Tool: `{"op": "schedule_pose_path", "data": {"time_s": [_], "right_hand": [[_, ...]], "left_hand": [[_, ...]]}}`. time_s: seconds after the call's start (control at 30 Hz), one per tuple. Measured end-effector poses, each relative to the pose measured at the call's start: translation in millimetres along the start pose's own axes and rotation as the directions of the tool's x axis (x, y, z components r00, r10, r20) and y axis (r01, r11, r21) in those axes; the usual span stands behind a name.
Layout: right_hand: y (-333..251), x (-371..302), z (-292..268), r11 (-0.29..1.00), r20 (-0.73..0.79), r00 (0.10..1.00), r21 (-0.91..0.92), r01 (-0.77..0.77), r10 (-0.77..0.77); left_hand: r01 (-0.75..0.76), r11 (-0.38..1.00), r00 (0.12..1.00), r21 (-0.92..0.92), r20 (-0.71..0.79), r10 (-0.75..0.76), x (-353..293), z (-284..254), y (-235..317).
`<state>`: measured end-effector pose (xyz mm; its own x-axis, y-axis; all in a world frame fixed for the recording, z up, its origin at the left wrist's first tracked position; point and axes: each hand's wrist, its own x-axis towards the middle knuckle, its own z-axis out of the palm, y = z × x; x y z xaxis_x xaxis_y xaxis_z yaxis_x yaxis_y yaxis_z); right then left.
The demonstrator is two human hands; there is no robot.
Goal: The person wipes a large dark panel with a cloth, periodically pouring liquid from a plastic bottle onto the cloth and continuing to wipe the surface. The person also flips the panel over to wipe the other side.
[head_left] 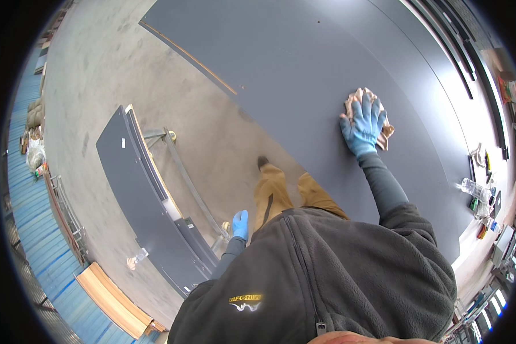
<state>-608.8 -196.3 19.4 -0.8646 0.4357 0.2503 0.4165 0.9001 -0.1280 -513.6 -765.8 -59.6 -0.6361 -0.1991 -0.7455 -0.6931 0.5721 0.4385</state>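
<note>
My right hand [363, 127], in a blue work glove, lies flat with its fingers spread on a crumpled beige-pink cloth [387, 133]. It presses the cloth against the big dark grey panel [304, 74], which stretches from the upper middle down to the right. My left hand [240, 225], gloved in blue too, hangs low at my left side. Its fingers are stretched out and hold nothing that I can see. A brownish bare strip [192, 54] runs along part of the panel's left edge.
On the left, dark grey panels [137, 189] rest on a wheeled metal frame [186, 178] over the concrete floor [92, 74]. A clear plastic bottle [473, 188] and small tools stand beyond the large panel's right edge, near long black strips [490, 74]. Wooden boards [113, 301] lie lower left.
</note>
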Motion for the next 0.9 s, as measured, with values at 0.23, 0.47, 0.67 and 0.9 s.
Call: {"op": "schedule_pose_path", "data": {"time_s": [0.23,0.47,0.67,0.9], "right_hand": [[-137.7,172.9,61.7,0.995,-0.002,0.999,-0.089,-0.048,0.048],[-351.0,219.3,80.0,0.799,0.118,0.835,0.389,0.459,-0.537],[-385.0,192.3,77.8,0.755,0.181,0.752,0.355,0.551,-0.634],[-406.1,131.3,6.3,0.449,0.307,0.420,0.843,0.297,-0.854]], "left_hand": [[0.105,0.975,0.985,0.196,0.115,-0.129,117.7,-105.3,41.8],[0.137,0.967,0.989,-0.215,-0.022,-0.145,240.6,-201.0,135.0],[0.082,0.992,0.995,-0.097,0.072,-0.075,264.8,-201.5,183.7],[0.102,0.995,0.950,-0.008,0.298,-0.095,272.5,-170.0,203.4]]}}
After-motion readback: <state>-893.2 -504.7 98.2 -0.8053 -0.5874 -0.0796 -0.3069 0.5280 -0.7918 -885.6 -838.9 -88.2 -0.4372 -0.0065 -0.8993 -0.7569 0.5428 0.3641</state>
